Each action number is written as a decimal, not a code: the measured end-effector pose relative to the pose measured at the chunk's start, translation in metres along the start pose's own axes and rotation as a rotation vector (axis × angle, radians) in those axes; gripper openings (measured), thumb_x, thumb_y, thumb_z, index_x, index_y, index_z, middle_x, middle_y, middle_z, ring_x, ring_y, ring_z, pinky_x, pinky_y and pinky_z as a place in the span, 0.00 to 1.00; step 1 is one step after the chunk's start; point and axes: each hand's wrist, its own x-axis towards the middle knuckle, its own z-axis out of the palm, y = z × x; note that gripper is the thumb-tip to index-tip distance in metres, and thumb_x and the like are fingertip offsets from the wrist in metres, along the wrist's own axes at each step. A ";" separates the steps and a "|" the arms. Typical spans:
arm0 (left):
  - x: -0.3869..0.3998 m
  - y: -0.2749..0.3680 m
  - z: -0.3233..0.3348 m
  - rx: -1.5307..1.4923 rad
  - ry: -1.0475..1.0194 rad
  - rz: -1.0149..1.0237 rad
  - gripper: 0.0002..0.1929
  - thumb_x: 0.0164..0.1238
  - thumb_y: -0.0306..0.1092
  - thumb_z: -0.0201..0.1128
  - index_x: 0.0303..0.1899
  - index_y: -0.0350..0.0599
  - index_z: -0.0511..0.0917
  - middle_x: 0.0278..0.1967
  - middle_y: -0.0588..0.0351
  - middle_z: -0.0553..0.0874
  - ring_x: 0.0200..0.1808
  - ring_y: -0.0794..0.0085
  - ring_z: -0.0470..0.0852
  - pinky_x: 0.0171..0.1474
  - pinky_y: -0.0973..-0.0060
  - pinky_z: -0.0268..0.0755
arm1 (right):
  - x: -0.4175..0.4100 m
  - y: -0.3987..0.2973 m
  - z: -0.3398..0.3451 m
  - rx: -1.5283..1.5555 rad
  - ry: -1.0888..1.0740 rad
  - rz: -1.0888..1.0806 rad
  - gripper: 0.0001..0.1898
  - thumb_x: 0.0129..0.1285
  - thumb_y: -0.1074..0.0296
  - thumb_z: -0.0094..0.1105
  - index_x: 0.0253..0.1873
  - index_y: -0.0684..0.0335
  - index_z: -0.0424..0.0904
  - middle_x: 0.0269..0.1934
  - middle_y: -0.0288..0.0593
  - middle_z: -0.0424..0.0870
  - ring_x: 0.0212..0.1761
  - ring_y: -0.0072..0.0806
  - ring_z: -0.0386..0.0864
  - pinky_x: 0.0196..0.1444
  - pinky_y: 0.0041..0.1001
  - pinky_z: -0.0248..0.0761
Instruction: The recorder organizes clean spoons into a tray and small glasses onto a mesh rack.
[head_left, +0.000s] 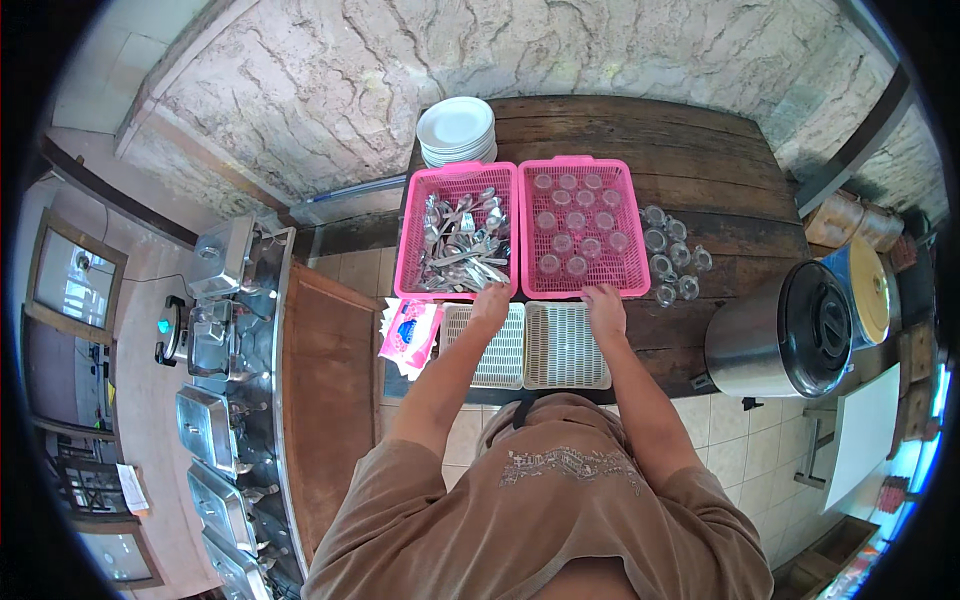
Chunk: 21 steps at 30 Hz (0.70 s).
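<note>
Two pink plastic baskets stand side by side on the dark wooden table. The left pink basket (403, 247) holds a heap of metal spoons and forks (465, 244); my left hand (492, 301) is at its near right corner, by the handles of the cutlery, and its exact grip cannot be made out. The right pink basket (641, 255) holds rows of small clear glasses (576, 220). My right hand (604, 304) touches this basket's near rim with its fingers. Two shallow cream plastic baskets, the left (499, 360) and the right (568, 352), lie between my forearms.
White plates (454, 127) are stacked behind the left basket. Clear glass mugs (667, 255) stand to the right of the baskets. A pink packet of tissues (409, 330) lies at the left edge. A large metal pot with a black lid (772, 330) stands at right; chafing dishes (206, 431) line the left counter.
</note>
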 end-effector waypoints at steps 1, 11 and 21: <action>-0.004 0.002 0.001 -0.018 0.023 0.017 0.11 0.64 0.22 0.60 0.46 0.40 0.85 0.47 0.42 0.88 0.54 0.50 0.86 0.56 0.60 0.83 | 0.000 0.002 0.000 -0.019 -0.009 0.003 0.09 0.68 0.61 0.65 0.50 0.51 0.87 0.45 0.43 0.81 0.56 0.45 0.79 0.54 0.45 0.79; 0.002 0.001 0.003 0.061 -0.046 -0.007 0.10 0.65 0.23 0.59 0.45 0.38 0.86 0.47 0.42 0.89 0.53 0.51 0.88 0.54 0.60 0.85 | 0.006 -0.005 0.000 -0.129 -0.086 0.004 0.10 0.68 0.58 0.65 0.46 0.55 0.85 0.47 0.48 0.82 0.55 0.50 0.79 0.55 0.47 0.78; 0.000 0.011 -0.001 0.024 -0.025 -0.031 0.10 0.66 0.24 0.59 0.46 0.38 0.85 0.47 0.42 0.89 0.52 0.50 0.88 0.55 0.60 0.84 | 0.009 -0.009 0.003 -0.170 -0.118 0.051 0.09 0.68 0.58 0.65 0.46 0.55 0.85 0.47 0.48 0.83 0.56 0.51 0.79 0.55 0.48 0.78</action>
